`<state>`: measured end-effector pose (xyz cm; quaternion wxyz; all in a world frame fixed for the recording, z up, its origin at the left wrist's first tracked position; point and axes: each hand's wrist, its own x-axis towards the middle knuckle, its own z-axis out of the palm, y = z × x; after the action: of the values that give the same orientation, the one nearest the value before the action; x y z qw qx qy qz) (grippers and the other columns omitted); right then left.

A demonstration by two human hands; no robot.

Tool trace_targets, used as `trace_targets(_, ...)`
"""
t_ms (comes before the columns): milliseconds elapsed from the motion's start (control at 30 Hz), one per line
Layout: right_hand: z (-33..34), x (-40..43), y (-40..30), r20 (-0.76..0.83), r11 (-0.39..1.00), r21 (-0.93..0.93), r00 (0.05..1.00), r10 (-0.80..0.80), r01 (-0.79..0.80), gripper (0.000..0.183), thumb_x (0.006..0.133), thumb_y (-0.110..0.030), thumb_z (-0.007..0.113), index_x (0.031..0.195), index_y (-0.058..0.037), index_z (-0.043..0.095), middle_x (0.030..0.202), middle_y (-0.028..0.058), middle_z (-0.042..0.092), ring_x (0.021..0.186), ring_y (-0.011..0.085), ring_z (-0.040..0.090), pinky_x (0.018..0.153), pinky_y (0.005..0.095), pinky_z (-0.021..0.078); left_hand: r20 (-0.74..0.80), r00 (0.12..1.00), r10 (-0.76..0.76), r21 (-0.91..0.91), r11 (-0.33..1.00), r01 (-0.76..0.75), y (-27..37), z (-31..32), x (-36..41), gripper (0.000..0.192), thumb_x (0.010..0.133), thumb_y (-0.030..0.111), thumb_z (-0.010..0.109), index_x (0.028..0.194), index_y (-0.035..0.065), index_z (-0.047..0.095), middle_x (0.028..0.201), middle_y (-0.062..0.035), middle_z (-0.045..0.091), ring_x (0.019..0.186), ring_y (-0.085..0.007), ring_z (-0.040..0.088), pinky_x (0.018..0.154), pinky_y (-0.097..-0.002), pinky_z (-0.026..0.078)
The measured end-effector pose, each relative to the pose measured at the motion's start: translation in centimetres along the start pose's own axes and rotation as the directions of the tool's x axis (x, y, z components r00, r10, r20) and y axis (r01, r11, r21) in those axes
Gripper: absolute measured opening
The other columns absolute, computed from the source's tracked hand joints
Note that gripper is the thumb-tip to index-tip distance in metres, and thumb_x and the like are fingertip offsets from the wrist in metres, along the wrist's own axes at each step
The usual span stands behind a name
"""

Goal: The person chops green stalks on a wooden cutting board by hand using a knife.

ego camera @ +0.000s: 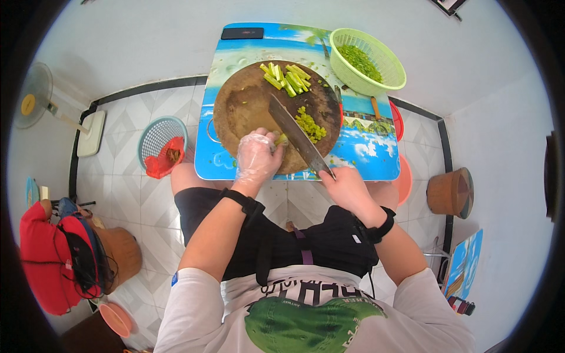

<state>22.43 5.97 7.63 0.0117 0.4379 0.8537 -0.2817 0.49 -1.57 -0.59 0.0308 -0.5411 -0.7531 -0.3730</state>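
My left hand [259, 154], in a clear plastic glove, presses pale green vegetable pieces [281, 139] on a round wooden chopping board [247, 110]. My bare right hand [346, 185] grips the handle of a cleaver [300, 134], whose long blade slants over the board, its far end pointing away to the left. Right of the blade lies a small heap of diced green vegetable [310, 125]. Several cut green stalk pieces [289, 79] rest near the board's far edge. What lies under my left fingers is partly hidden.
A green plastic basket [393, 81] of chopped greens stands at the table's far right, near a wooden-handled tool [375, 108]. A phone [242, 33] lies at the far left corner of the table [371, 163]. A blue-grey basket [145, 141] with a red bag stands on the floor at left.
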Motion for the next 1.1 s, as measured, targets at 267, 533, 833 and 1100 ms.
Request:
trace_targets(267,-0.6,1.0,-0.7,0.057,0.999,0.034,0.998,0.015,-0.017,0.045,0.099,-0.034,0.058,0.083,0.0061,0.072,0.078,0.0322,0.066,0.081,0.0507,0.065,0.076,0.0553,0.0526,0.035,0.999,-0.006,-0.001,1.0,0.006,0.1,-0.4,0.2,0.022,0.077,0.021,0.076,0.093,0.0068,0.074,0.089,-0.013,0.064,0.09,-0.0345,0.065,0.079,-0.0484,0.052)
trace_targets(533,-0.1,4.5,-3.1,0.101,1.0,-0.003,0.994,0.031,-0.031,0.047,0.098,-0.035,0.058,0.082,0.0069,0.072,0.081,0.0314,0.068,0.083,0.0506,0.067,0.079,0.0552,0.0546,0.041,0.999,-0.028,0.019,0.999,0.027,0.1,-0.2,0.3,0.021,0.077,0.022,0.077,0.091,0.0072,0.074,0.089,-0.0129,0.064,0.089,-0.0348,0.065,0.08,-0.0481,0.053)
trace_targets(833,1.1,4.4,-2.1,-0.068,0.996,-0.079,0.997,0.031,-0.036,0.046,0.098,-0.036,0.058,0.082,0.004,0.073,0.081,0.0299,0.069,0.083,0.049,0.068,0.079,0.0555,0.0544,-0.011,1.0,0.001,0.002,1.0,-0.001,-0.1,0.0,0.0,0.02,0.078,0.021,0.077,0.091,0.0072,0.075,0.087,-0.0128,0.065,0.086,-0.0343,0.066,0.076,-0.0481,0.052)
trace_targets(1100,0.0,2.2,-1.8,-0.071,1.0,0.004,0.997,0.008,-0.008,0.046,0.098,-0.036,0.058,0.08,0.0038,0.071,0.079,0.0285,0.068,0.079,0.0485,0.067,0.075,0.0554,0.0529,-0.035,0.999,0.026,-0.054,0.998,-0.028,-0.1,0.0,-0.1,0.021,0.078,0.019,0.078,0.095,0.0059,0.077,0.088,-0.0157,0.068,0.083,-0.0379,0.067,0.074,-0.0485,0.053)
